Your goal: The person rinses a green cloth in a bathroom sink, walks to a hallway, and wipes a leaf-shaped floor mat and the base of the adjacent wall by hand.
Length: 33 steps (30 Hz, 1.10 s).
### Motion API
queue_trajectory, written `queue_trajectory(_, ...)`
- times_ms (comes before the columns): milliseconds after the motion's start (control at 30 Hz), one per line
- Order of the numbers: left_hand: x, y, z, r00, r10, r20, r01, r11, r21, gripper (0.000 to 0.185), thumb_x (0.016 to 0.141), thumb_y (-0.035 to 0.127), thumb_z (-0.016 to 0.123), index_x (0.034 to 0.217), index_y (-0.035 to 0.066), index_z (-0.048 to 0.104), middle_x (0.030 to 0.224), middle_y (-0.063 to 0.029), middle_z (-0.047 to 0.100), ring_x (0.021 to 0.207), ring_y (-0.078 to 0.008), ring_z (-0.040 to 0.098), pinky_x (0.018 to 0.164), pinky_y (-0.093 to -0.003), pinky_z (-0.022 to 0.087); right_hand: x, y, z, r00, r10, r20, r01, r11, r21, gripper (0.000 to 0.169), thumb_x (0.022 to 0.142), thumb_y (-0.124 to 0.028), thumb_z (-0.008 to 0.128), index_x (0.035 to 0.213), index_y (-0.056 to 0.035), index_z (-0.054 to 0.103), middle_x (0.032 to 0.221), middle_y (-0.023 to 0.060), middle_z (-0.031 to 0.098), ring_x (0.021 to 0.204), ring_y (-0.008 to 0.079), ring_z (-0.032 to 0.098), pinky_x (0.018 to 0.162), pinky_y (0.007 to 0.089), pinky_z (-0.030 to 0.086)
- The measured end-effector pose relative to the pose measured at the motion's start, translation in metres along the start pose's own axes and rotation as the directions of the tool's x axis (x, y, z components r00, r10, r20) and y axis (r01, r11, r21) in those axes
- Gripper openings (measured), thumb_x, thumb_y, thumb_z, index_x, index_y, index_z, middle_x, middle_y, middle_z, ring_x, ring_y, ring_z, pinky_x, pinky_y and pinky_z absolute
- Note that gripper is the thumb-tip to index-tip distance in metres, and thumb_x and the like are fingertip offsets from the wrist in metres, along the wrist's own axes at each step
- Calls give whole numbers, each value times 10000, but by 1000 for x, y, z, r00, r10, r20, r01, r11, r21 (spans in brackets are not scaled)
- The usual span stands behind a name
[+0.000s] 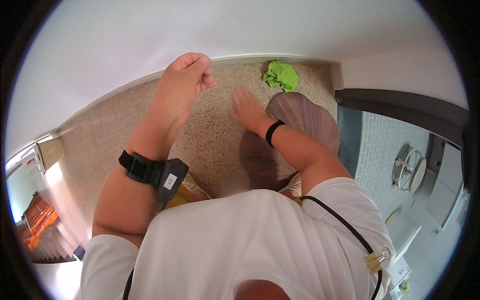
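Observation:
My left hand (pixel 187 80) is raised near the white wall, its fingertips pinched together; a faint thin strand seems to show at the tips, too fine to identify. To its right, my right hand (pixel 249 108) reaches low over the speckled floor (pixel 210 123), slightly blurred, fingers stretched out and nothing seen in them. Beyond it a crumpled bright green cloth (pixel 281 76) lies on the floor by the baseboard. A brown striped mat (pixel 311 112) with a wavy edge lies partly beneath my right forearm.
A white wall (pixel 225 30) with a baseboard runs along the far side. At right a dark door frame (pixel 405 107) opens onto a tiled bathroom with a shower seat (pixel 417 175). A woven basket (pixel 51 153) stands far left. My sandalled feet are close below me.

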<state>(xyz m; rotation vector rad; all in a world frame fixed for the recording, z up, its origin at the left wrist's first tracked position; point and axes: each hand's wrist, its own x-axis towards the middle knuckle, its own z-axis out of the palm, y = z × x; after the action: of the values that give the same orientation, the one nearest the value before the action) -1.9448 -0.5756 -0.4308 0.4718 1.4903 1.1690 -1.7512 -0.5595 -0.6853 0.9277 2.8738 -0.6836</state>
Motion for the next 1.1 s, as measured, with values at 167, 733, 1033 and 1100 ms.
queue_trajectory(167,-1,1,0,1000,-3,5,3,1000,9,152,966,213,571,979,61,571,852,0,554,759,-104,546,794,-291,518,4,-1,-4,991,-82,-105,84,996,21,732,889,-323,580,1461,-8,248,1541,207,204,1437,338,181,1178,425,150)
queue_trajectory(733,-1,-4,4,1000,-9,28,8,1000,30,180,971,224,556,1004,48,570,862,-6,540,769,-107,538,808,-290,515,-8,14,-10,982,-181,59,186,976,-111,740,890,-432,580,1431,2,321,1522,165,268,1417,332,220,1166,420,185)
queue_trajectory(1033,0,-8,9,999,13,39,-13,1000,11,190,948,208,574,1003,26,588,862,-24,568,767,-119,556,791,-287,516,-23,25,0,967,228,-116,-237,969,-66,730,919,-412,536,1447,20,276,1532,225,202,1423,372,178,1173,450,141)
queue_trajectory(1100,0,-9,10,999,23,33,-23,1000,15,197,938,206,582,996,18,596,866,-31,582,774,-125,567,774,-281,516,-20,12,5,972,209,-111,-217,974,-67,735,921,-419,531,1445,29,275,1528,224,207,1419,378,182,1172,451,139)
